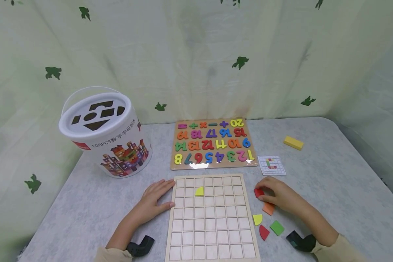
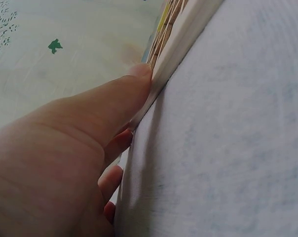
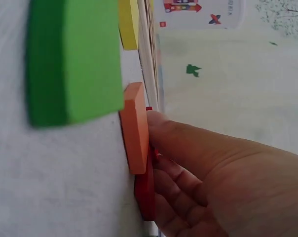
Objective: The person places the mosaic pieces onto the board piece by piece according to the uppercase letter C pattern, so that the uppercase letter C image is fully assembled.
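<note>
My left hand (image 1: 155,200) rests at the left edge of the wooden grid board (image 1: 210,233), fingers extended and thumb tip against its side. A yellow quarter-round piece (image 1: 199,191) lies in one of the board's upper cells. To the right of the board, my right hand (image 1: 280,194) pinches a red piece (image 1: 258,193) between thumb and fingers, close over the table. Just below that hand lies an orange square piece (image 1: 268,208). In the right wrist view, red (image 3: 145,195) shows behind the orange piece, partly hidden by it and the fingers.
Nearer me lie a yellow piece (image 1: 257,219), a red piece (image 1: 264,232) and a green square (image 1: 277,227). Behind the board are a number puzzle (image 1: 213,144) and a pattern card (image 1: 280,170). A yellow block (image 1: 293,142) is at back right, a white bucket (image 1: 118,145) at back left.
</note>
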`<state>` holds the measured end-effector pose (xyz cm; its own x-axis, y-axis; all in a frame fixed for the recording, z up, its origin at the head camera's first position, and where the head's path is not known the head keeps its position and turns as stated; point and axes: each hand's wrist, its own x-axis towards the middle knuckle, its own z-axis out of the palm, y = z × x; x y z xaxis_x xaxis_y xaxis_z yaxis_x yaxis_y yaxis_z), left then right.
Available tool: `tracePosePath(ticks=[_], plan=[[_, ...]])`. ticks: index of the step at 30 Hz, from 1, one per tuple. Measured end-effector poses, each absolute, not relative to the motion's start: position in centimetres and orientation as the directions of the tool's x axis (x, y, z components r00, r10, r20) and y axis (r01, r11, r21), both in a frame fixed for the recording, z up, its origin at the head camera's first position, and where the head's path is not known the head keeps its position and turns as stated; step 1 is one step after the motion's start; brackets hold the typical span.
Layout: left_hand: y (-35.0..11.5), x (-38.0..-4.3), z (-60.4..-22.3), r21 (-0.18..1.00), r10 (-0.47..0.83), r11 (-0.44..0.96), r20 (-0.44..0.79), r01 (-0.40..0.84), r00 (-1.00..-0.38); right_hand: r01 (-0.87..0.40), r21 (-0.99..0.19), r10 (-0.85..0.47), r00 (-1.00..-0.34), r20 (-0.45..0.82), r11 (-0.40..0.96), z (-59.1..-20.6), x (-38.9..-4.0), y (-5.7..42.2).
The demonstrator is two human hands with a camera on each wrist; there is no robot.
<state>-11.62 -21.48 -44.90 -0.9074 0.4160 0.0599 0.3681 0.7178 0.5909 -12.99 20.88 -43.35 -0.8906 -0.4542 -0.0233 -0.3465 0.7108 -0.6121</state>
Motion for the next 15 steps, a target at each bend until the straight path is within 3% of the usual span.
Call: tracePosePath(ticks=[7,15], plan=[[-21.5,-11.7,-45.0,0.598,0.404,0.720,0.051,0.352,-0.913,-0.289,-0.637,-0.398,-0.917,-0.030,0.714,-42.6,-13.0,20.2],[-21.5,-11.6,-45.0,0.599,0.402,0.723,0.038,0.343,-0.915,-0.452,-0.668,-0.455,-0.871,0.187,0.591,-40.6,-13.2,17.8]])
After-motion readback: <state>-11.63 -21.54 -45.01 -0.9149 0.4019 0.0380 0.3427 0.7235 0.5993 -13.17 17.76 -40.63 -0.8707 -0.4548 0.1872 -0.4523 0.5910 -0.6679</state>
